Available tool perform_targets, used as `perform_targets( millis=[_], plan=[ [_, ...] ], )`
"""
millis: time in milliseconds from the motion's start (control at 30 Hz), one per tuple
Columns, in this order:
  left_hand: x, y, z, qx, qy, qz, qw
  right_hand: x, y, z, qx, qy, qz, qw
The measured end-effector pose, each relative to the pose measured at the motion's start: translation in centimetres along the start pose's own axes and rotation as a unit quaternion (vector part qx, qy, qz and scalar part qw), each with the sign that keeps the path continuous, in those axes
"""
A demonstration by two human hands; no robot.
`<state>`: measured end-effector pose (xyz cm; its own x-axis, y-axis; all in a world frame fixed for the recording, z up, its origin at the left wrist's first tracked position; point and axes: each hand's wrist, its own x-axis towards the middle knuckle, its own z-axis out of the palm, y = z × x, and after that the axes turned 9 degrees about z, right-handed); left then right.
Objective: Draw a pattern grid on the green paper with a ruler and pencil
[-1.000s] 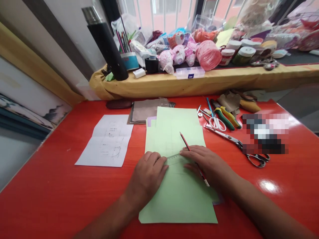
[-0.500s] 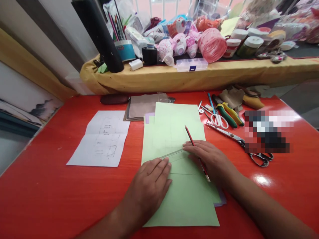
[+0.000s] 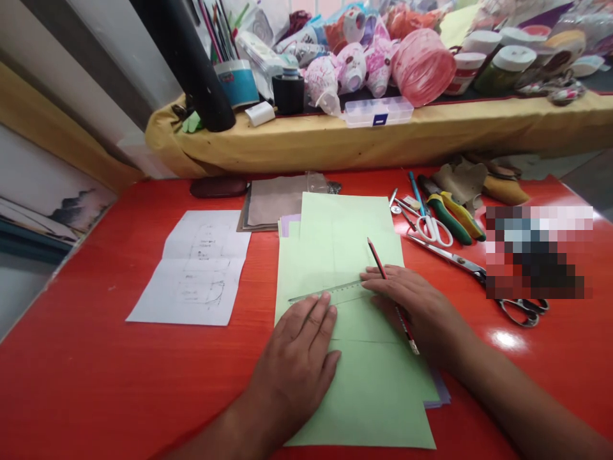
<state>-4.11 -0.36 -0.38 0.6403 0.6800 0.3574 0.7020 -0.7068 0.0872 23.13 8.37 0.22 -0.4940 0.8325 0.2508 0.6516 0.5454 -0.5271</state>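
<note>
Light green paper sheets [image 3: 368, 402] lie in a stack in front of me, with faint pencil lines drawn on the top one. A clear ruler [image 3: 348, 292] rests slantwise across them. My left hand [image 3: 299, 358] lies flat, its fingertips on the ruler's lower edge. At the ruler's right end, the fingers of my right hand [image 3: 421, 310] touch down. A red and black pencil [image 3: 376, 257] is tucked between those fingers, tip pointing up and away from the paper. The right thumb is mostly hidden.
Left of the stack lies a creased white sheet [image 3: 158, 287] with a drawn pattern. Large scissors [image 3: 454, 259], small white-handled scissors [image 3: 435, 230] and green-yellow pliers [image 3: 453, 214] lie to the right. A cloth-covered ledge [image 3: 287, 144] crowded with jars and craft items runs behind.
The view has shifted a little, moving the papers and tools rightward in the picture. More of the ruler's left end shows beyond my left fingers. The pencil stays in my right hand.
</note>
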Motion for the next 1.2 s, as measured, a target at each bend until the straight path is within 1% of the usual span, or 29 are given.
perform_targets(
  millis=[200, 533, 633, 900, 1200],
  plan=[
    [0.03, 0.31, -0.15, 0.006, 0.017, -0.016, 1.000, 0.15, 0.13, -0.04, 0.023, -0.001, 0.005, 1.000],
    [-0.32, 0.28, 0.17, -0.016, 0.013, -0.033, 0.999, 0.23, 0.18, -0.09, 0.056, 0.021, 0.009, 0.998],
    [-0.26, 0.29, 0.12, -0.020, 0.015, -0.035, 0.999, 0.26, 0.22, -0.09, 0.066, 0.026, 0.010, 0.997],
    [0.12, 0.12, -0.24, -0.006, 0.012, -0.024, 1.000, 0.13, 0.15, -0.01, 0.079, 0.031, 0.041, 0.996],
    [0.16, 0.08, -0.24, -0.006, 0.003, -0.022, 1.000, 0.23, -0.11, 0.10, 0.083, 0.041, 0.050, 0.994]
  ],
)
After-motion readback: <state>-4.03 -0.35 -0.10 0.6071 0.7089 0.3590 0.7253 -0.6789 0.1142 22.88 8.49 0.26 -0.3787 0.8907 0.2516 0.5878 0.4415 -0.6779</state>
